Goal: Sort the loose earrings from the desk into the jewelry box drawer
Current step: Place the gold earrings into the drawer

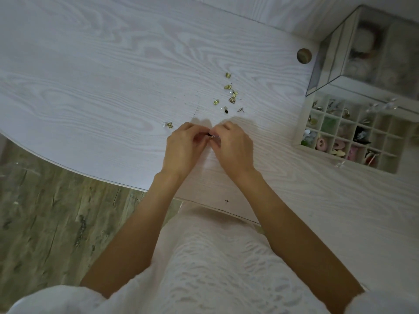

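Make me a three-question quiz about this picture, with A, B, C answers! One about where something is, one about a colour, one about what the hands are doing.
1. Where is the drawer?
A. Right of the hands
B. Left of the hands
C. On the floor

2. What colour are most loose earrings on the desk?
A. Blue
B. Gold
C. Red

3. What are the hands doing?
A. Lying flat
B. Hanging down
C. Pinching one small piece together

Answers:
1 A, the drawer lies open at the desk's right side.
2 B, the scattered earrings shine gold.
3 C, the left hand and right hand meet on a tiny piece.
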A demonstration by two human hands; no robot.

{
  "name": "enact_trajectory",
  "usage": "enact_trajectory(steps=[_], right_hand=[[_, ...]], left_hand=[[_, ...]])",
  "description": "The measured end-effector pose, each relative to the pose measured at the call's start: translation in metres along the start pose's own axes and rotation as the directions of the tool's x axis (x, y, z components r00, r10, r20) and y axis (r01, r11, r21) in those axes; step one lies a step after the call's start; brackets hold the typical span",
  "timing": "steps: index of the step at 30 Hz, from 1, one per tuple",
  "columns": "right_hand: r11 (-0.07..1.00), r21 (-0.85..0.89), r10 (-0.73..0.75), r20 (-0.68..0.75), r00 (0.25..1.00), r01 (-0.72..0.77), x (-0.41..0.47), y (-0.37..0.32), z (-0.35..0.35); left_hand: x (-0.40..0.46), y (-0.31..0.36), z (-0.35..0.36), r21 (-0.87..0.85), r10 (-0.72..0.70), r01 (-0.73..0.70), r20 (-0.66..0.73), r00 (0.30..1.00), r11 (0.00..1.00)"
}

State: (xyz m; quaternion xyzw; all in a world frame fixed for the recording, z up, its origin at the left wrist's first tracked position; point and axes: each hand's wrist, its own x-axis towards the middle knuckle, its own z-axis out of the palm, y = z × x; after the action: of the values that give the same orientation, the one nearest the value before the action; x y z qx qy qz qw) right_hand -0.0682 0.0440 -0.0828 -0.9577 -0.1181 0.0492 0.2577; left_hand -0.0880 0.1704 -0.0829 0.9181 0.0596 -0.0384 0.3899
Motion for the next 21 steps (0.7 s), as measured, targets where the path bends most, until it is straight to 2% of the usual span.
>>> enact_trajectory(steps=[4,9,17,21], right_hand=[[0.999,-0.035,0.003,-0.01,1.0,-0.003,-0.001,-0.002,0.001],[0.993,-0.05,0.111,0.025,0.994,-0.11,-0.004,0.001,0.004],[0.999,-0.027,0.016,-0.078,0.997,-0.018,-0.002,0.001,0.013],[0.997,-0.076,0.015,-0.016,1.0,-0.016,0.003,0.003,0.015]], left_hand=[[0.004,0.0,-0.001,-0.026,0.009,-0.009,0.018,1.0,1.0],[0.005,-0.002,-0.002,0.0,0.019,-0.019,0.033,0.999,1.0],[0.005,0.006,-0.006,-0.018,0.013,-0.012,0.04,0.999,1.0],[-0.002,-0.002,-0.01,-0.062,-0.093,0.091,-0.018,0.996,0.994]])
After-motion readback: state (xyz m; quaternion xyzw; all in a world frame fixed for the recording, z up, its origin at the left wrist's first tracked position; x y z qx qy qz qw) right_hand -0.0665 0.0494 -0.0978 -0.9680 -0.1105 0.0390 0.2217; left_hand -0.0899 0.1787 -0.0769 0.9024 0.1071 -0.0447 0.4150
